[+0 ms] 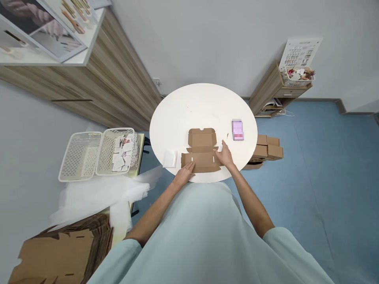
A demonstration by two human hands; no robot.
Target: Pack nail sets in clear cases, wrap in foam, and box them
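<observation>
A brown cardboard box blank (pixel 203 159) lies unfolded on the white oval table (pixel 204 104), its tabbed lid panel toward the far side. My left hand (pixel 185 173) rests on the near left corner of the cardboard, fingers stretched out. At the right edge of the blank, my right hand (pixel 224 154) touches it with the thumb side while the fingers point away, spread apart. To the left of the cardboard sits a small white square packet (pixel 170 159). A blurred pink and purple item (pixel 237 130) lies farther right on the table.
At left, white perforated baskets (pixel 99 154) stand beside white wrapping sheets (pixel 103 193) and a stack of flat cardboard blanks (pixel 56 256). Folded boxes (pixel 268 148) are piled on the floor right of the table. A wooden cabinet (pixel 118 67) and a small shelf unit (pixel 272 90) stand near the wall.
</observation>
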